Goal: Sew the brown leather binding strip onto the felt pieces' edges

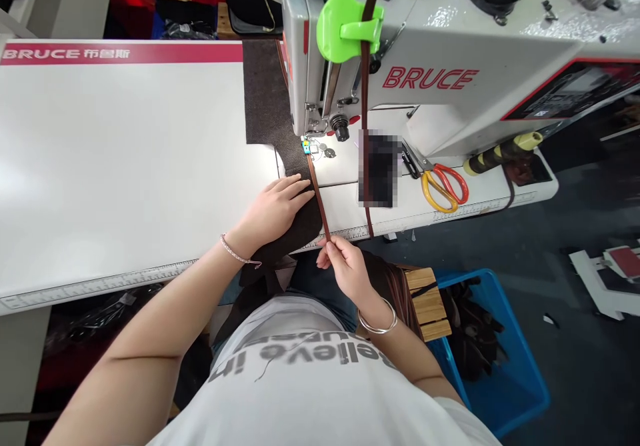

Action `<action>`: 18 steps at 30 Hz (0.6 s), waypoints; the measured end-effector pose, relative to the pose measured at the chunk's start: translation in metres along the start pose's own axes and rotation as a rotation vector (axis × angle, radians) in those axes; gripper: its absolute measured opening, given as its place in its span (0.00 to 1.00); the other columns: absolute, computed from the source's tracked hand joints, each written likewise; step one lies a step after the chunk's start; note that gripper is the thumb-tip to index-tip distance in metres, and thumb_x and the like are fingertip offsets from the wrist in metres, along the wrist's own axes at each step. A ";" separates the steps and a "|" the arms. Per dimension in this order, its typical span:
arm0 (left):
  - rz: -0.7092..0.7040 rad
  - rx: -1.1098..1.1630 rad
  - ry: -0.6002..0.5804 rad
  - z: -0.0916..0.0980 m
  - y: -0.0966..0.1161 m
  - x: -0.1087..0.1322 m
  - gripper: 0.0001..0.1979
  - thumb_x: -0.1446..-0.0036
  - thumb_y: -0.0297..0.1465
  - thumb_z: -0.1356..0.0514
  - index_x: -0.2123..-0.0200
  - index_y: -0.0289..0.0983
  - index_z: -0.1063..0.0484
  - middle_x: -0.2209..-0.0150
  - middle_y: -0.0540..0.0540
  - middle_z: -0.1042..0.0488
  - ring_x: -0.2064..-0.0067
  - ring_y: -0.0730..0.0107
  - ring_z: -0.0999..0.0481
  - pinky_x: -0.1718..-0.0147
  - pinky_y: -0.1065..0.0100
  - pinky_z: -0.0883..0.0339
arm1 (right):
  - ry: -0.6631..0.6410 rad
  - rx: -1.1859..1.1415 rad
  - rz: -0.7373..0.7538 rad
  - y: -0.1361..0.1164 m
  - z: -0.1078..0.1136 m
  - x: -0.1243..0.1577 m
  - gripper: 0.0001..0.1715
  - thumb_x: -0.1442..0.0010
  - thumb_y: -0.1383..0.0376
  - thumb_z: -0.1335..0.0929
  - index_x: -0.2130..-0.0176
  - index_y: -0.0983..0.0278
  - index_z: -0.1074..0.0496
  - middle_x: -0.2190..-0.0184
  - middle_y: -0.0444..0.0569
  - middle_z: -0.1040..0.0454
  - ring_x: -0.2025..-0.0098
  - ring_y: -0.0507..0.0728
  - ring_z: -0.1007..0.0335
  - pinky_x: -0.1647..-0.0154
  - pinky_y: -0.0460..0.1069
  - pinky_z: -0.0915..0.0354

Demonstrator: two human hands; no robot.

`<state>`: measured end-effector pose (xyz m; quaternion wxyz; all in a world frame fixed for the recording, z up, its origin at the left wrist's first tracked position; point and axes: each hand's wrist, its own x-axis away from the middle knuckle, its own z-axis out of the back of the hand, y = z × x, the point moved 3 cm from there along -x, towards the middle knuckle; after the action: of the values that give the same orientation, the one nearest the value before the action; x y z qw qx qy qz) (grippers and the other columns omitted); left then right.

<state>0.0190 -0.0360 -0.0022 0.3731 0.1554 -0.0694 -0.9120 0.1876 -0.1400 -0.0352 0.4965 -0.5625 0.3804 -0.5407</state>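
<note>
My left hand (273, 209) lies flat on a dark brown felt-like sheet (267, 99), which runs along the sewing machine's needle area and drops over the table's front edge. My right hand (345, 266) pinches a narrow brown leather strip (319, 196) between thumb and fingers. The strip rises from that hand to the presser foot area of the white industrial sewing machine (430, 99). Another length hangs down the machine's front. The needle itself is hidden from this angle.
A white sewing table (125, 166) with a ruler along its edge holds yellow-and-red-handled scissors (443, 188). A pixelated patch (379, 169) covers something. A blue crate (500, 379) of dark pieces and a wooden slatted stool (425, 303) stand at lower right.
</note>
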 end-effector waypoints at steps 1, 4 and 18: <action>-0.001 -0.002 0.000 0.000 0.000 0.000 0.22 0.37 0.22 0.52 0.44 0.32 0.29 0.40 0.38 0.30 0.36 0.49 0.35 0.39 0.48 0.36 | -0.012 0.087 0.025 -0.003 0.003 0.003 0.22 0.32 0.50 0.40 0.58 0.65 0.29 0.73 0.48 0.24 0.71 0.51 0.26 0.67 0.46 0.29; -0.001 -0.006 -0.001 0.000 -0.001 0.000 0.23 0.37 0.22 0.54 0.44 0.32 0.28 0.41 0.38 0.30 0.36 0.49 0.35 0.40 0.48 0.35 | -0.017 0.440 0.192 -0.017 0.018 0.013 0.18 0.33 0.55 0.37 0.53 0.63 0.27 0.63 0.51 0.21 0.61 0.56 0.23 0.58 0.50 0.28; 0.039 0.067 0.028 0.005 -0.003 0.003 0.21 0.34 0.27 0.55 0.46 0.36 0.27 0.41 0.39 0.30 0.36 0.52 0.36 0.39 0.47 0.37 | 0.561 1.156 0.361 -0.042 0.106 -0.044 0.27 0.35 0.49 0.38 0.45 0.60 0.27 0.32 0.56 0.50 0.29 0.77 0.63 0.37 0.75 0.50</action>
<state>0.0136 -0.0356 0.0011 0.3862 0.1791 -0.0979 -0.8996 0.2822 -0.0726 0.0032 0.6830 0.0287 0.2321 -0.6920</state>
